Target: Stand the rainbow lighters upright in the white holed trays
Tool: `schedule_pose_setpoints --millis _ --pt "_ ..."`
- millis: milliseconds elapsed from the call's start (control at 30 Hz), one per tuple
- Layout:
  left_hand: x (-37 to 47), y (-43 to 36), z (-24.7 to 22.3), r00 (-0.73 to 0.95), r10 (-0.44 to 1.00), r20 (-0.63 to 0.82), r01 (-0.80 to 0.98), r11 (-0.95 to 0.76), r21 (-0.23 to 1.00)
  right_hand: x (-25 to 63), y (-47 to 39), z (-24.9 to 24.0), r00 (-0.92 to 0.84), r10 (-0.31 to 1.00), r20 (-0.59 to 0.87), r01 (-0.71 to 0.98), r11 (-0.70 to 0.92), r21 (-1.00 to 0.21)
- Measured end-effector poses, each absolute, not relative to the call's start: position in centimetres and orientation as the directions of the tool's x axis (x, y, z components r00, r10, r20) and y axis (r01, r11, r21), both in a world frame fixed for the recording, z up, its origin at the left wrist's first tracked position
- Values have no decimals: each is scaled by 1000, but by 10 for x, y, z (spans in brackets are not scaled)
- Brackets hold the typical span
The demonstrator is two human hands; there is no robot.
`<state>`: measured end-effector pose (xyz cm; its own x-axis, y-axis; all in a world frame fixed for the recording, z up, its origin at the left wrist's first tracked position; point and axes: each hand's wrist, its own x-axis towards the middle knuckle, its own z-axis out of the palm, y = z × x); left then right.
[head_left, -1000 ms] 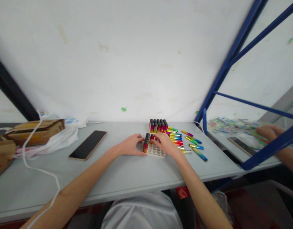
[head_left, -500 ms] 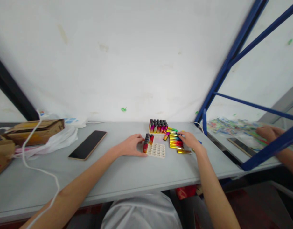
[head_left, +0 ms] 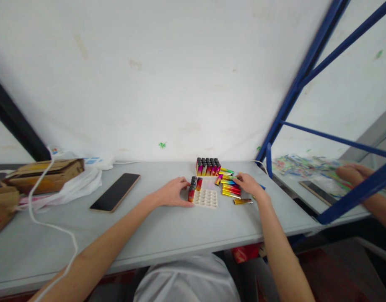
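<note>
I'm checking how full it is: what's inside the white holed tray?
In the tray, black-topped tubes stand along the left, plus a red tube; their lower ends are hidden.

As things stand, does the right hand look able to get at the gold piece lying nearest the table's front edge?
Probably yes: the right hand is close by, at the loose shiny pieces, and the gold piece lies flat, nothing seen on top. The left hand is at the white tray.
</note>
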<state>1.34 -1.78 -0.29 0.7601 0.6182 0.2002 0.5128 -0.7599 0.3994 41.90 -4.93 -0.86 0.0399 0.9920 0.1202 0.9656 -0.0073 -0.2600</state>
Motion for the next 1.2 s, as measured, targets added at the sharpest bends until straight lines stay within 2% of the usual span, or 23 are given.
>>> schedule_pose_setpoints --millis 133,333,400,467,567,667,767,833,933,1067,1200 --pt "13 -17 -4 758 617 212 509 -762 400 418 -50 -9 71 986 148 944 -18 -331" --pt "13 -19 -3 759 620 199 517 -759 396 415 -53 -7 76 960 269 943 19 -333" --pt "13 -19 -3 758 620 204 516 -760 396 413 -54 -4 115 935 335 921 27 -389" --pt "13 -19 -3 757 618 211 514 -763 391 409 -55 2 171 906 387 865 50 -499" --pt "13 -18 -4 758 615 217 514 -768 381 395 -57 14 270 873 406 669 133 -731" --pt "13 -19 -3 761 615 208 516 -768 379 370 -62 27 310 867 391 403 253 -880" --pt "13 -19 -2 766 609 206 510 -771 383 337 -72 38 269 910 316 96 301 -949" --pt "13 -19 -2 765 607 215 505 -772 385 315 -79 44 167 956 240 -85 257 -963" --pt "13 -19 -2 765 604 222 499 -775 387 285 -87 48 10 978 209 -224 206 -953" --pt "14 -19 -3 772 593 228 493 -785 374 257 -87 43 -41 969 245 -221 231 -948" --pt "15 -20 -2 768 597 232 499 -785 369 244 -81 27 59 975 214 -33 216 -976"
